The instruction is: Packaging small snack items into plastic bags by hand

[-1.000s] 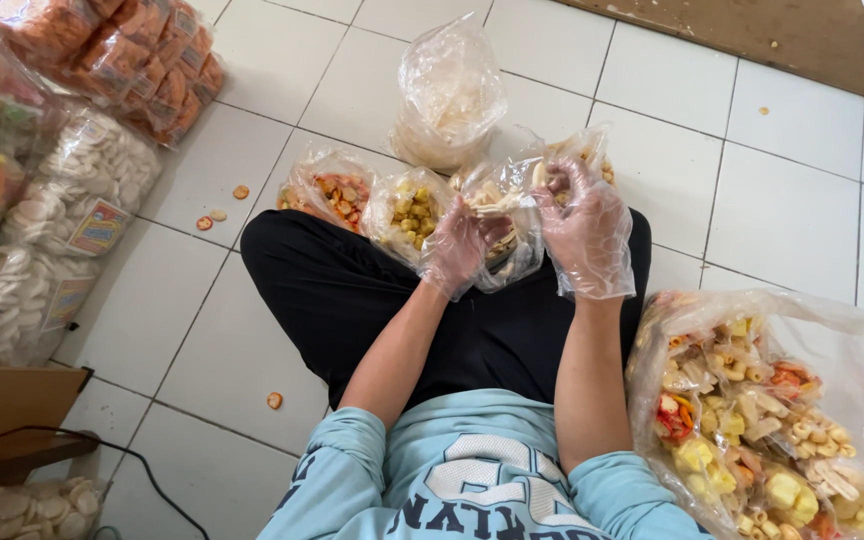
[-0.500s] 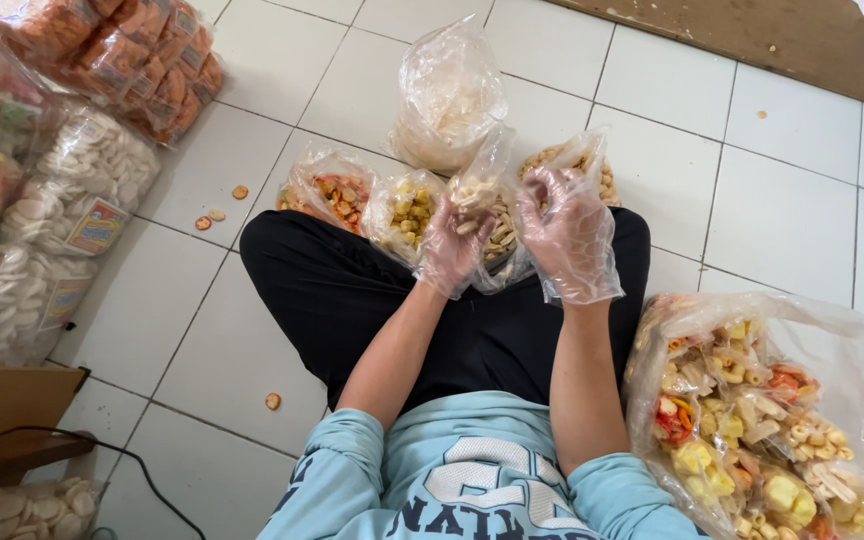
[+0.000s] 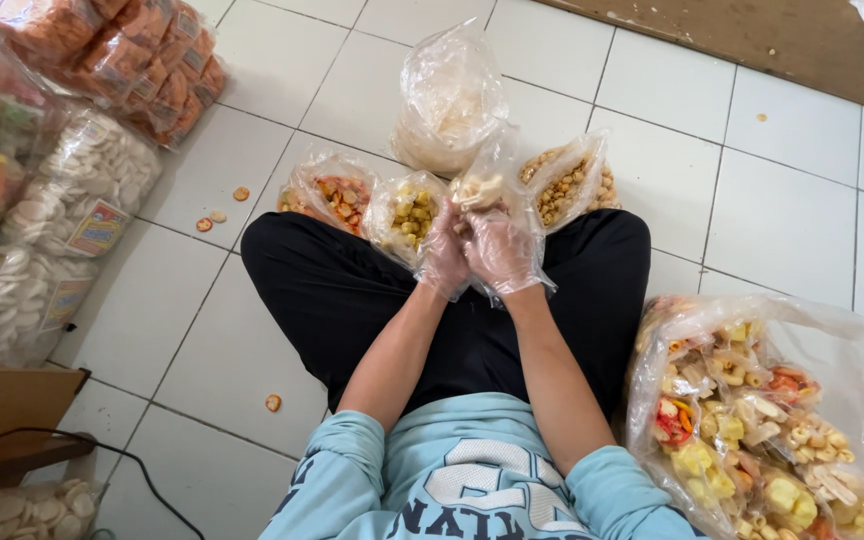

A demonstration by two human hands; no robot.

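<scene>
Both hands, left and right, meet over the lap, holding a small bag. Open snack bags line the floor beyond the knees; a big sack lies right.

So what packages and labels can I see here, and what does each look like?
Small clear bag of pale snacks, held in both hands.
Yellow-snack bag, orange-snack bag, nut bag: open, at the knees.
Tall clear bag behind them.
White cracker packs, red-yellow labels, left.
Large sack of mixed packets, right.
</scene>
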